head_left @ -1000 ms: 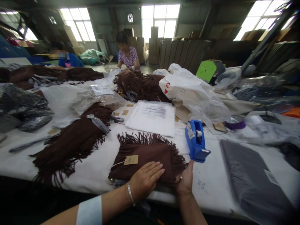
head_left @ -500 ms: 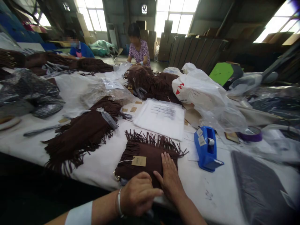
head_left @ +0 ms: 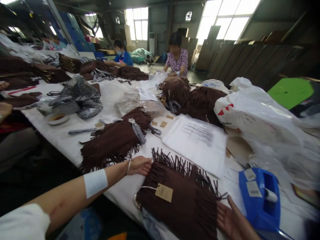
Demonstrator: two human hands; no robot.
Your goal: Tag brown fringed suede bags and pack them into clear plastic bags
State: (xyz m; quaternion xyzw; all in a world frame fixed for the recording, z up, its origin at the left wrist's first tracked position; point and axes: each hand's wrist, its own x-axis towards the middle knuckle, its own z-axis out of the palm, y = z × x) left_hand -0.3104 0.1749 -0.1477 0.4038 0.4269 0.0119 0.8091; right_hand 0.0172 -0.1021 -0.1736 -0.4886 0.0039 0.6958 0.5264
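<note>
A brown fringed piece (head_left: 182, 203) lies on the white-covered table, its long fringe along the far edge. On it rests a tan tag (head_left: 164, 192) on a white string, and a gold-coloured metal ring shows at its left edge. My left hand (head_left: 141, 165) pinches its upper left corner, thumb and fingers together. At the right edge my right hand (head_left: 231, 216) is open, thumb apart, fingers against the brown side. Another brown fringed piece (head_left: 112, 141), with a grey wrapped strap, lies behind my left hand.
A blue tape dispenser (head_left: 260, 200) stands by my right hand. White printed sheets (head_left: 197, 140) lie beyond the fringe. Further off are plastic bags (head_left: 260, 106), crumpled silver wrap (head_left: 82, 96) and heaped brown pieces (head_left: 175, 90). Two people sit across the table; another person's hand shows at far left.
The view has turned left and come closer. My hands have moved apart, the left to the upper left corner, the right to the right edge. Fringe now shows on the piece's right side.
</note>
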